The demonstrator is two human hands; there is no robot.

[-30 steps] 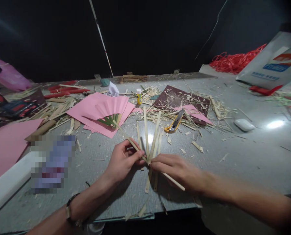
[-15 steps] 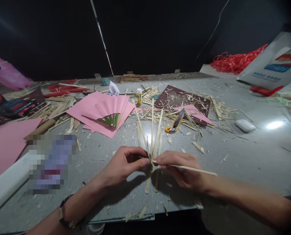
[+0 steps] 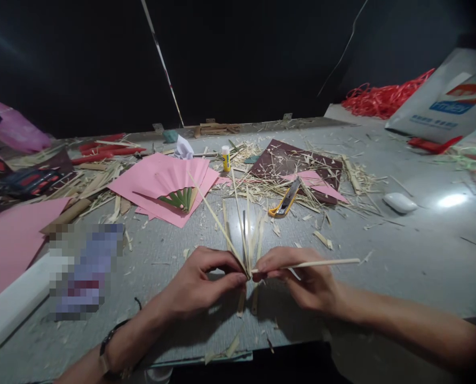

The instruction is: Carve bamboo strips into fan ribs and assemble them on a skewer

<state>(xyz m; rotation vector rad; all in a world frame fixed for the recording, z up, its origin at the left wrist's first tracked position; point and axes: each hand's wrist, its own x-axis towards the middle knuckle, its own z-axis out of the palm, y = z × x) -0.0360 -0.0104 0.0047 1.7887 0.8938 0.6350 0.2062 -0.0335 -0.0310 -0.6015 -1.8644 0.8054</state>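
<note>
Several thin bamboo strips (image 3: 222, 226) fan upward from the fingertips of my left hand (image 3: 209, 280), which pinches their lower ends together. Close beside it, my right hand (image 3: 302, 274) grips a slim bamboo stick (image 3: 330, 262) that points out to the right. The inner tip of this stick meets the pinched ends of the strips; my fingers partly hide the joint. Two more bamboo strips (image 3: 240, 304) lie on the table below my fingertips. Beyond the hands, a pink folded paper fan (image 3: 177, 178) with green and pale ribs rests on pink sheets.
A yellow utility knife (image 3: 286, 198) and a glue stick (image 3: 226, 159) are past my hands. Bamboo shavings and a dark brown sheet (image 3: 278, 154) cover the back. A white computer mouse (image 3: 399, 204) sits right, a cordless drill (image 3: 33, 181) far left, a white bag (image 3: 442, 101) back right.
The strips in my left hand have spread wider and tipped left. The outer end of the stick in my right hand has risen and now lies nearly level.
</note>
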